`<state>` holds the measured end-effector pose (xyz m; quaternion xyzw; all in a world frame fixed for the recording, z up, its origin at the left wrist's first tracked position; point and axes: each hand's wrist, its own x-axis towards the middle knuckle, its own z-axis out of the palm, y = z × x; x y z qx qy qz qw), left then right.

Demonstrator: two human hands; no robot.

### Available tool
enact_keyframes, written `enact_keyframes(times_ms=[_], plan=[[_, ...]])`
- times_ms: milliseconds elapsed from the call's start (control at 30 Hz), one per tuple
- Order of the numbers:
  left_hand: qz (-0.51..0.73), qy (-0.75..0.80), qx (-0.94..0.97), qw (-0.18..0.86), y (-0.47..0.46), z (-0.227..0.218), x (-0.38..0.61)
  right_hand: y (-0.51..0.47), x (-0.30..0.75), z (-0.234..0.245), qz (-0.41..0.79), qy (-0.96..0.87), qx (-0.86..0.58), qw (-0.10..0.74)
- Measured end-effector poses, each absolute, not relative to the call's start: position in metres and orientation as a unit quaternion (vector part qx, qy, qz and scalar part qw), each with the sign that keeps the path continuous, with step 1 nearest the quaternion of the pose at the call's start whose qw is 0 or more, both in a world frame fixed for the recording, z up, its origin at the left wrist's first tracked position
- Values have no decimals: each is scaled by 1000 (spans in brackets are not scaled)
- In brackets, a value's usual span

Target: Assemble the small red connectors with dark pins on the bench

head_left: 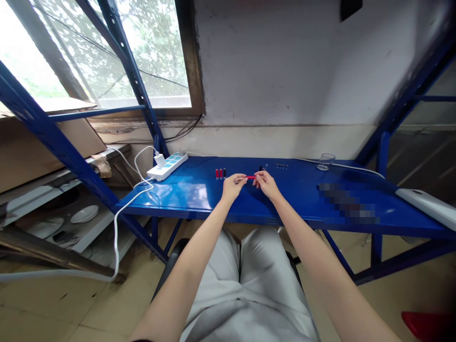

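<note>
A slim red tube [251, 177] spans the gap between my two hands above the blue table. The fingertips of my left hand [233, 185] are closed at its left end. At the other end, my right hand [265, 184] pinches it with thumb and fingers. Just left of my left hand, two short red pieces [218, 174] and a black piece [224, 173] stand in a row. Beyond my right hand lies a small dark piece [261, 168], partly hidden. Several tiny metallic parts [281, 166] are lined up farther right.
On the blue table [178, 194], a white power strip [168, 166] with a plugged-in cable is at left. A clear glass [325, 162] stands at the back right, near a blurred dark object [347, 202]. A white device [427, 204] sits at the right edge. Blue posts flank the table.
</note>
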<state>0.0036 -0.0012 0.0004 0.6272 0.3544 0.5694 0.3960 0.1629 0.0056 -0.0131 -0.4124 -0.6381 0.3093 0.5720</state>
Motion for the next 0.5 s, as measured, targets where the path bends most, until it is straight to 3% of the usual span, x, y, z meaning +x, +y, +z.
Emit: enact_keyframes(times_ms=[100, 233, 500], plan=[[563, 349, 643, 385, 1, 3, 6, 4, 162, -12, 307, -634, -427, 567], [523, 361, 719, 282, 5, 18, 9, 1, 163, -9, 313, -619, -449, 563], [310, 387, 863, 96, 41, 82, 1, 4, 165, -13, 315, -627, -445, 557]])
